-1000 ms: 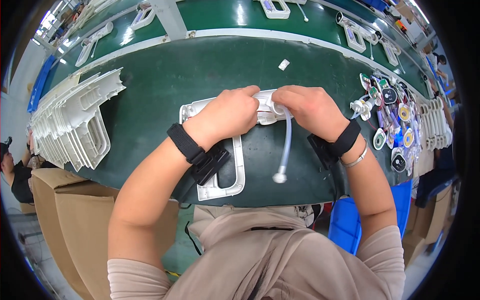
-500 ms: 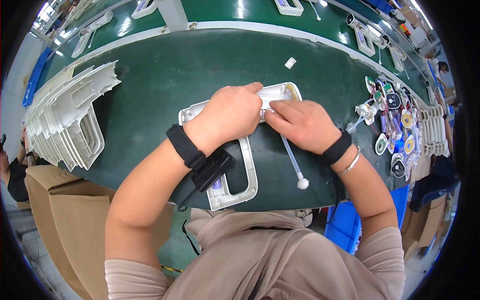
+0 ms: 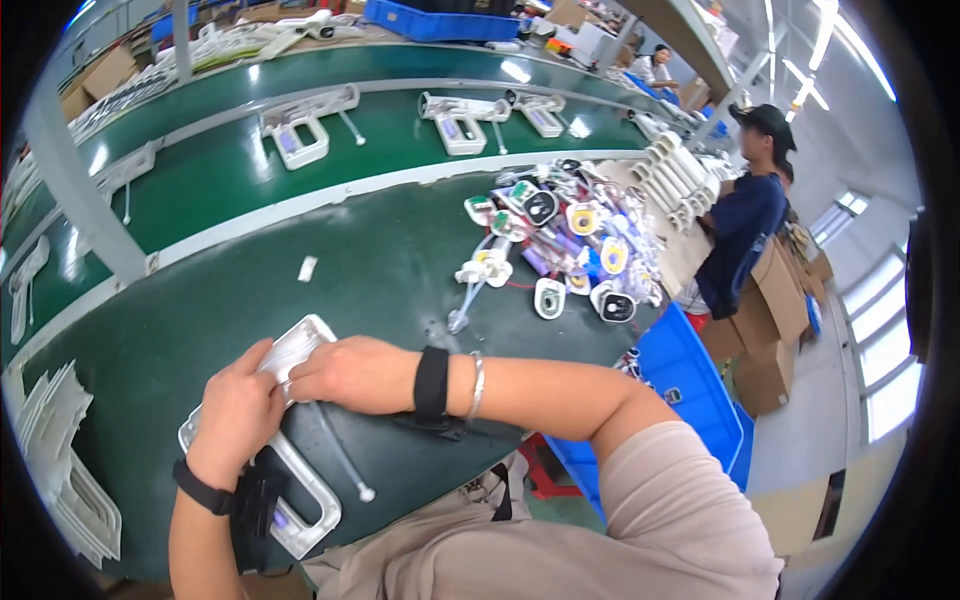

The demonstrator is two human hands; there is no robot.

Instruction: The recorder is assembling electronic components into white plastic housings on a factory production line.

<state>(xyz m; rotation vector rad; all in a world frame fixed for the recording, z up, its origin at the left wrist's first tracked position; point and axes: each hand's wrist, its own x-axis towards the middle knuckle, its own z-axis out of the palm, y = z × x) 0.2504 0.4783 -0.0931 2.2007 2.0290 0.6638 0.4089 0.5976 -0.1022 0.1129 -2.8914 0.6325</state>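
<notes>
A white plastic housing with a looped handle (image 3: 300, 490) lies on the green bench (image 3: 400, 270) in front of me. My left hand (image 3: 238, 410) presses down on its upper part. My right hand (image 3: 350, 372) rests against the same end, fingers curled on the piece beside my left hand. A thin white tube with a round tip (image 3: 345, 462) runs from under my right hand toward the bench's near edge. Both wrists wear black bands, and the right one also has a silver bangle.
A heap of small white parts with coloured round faces and tubes (image 3: 560, 240) lies at the right. Stacked white housings (image 3: 60, 470) stand at the left. More housings (image 3: 300, 130) ride the far belts. A person in dark blue (image 3: 745, 225) stands at the right, by a blue bin (image 3: 690, 370).
The view has swung right and up, so the parts heap and the far belts now show. Both hands stay on the housing, which now sits lower left. The tube still trails toward me.
</notes>
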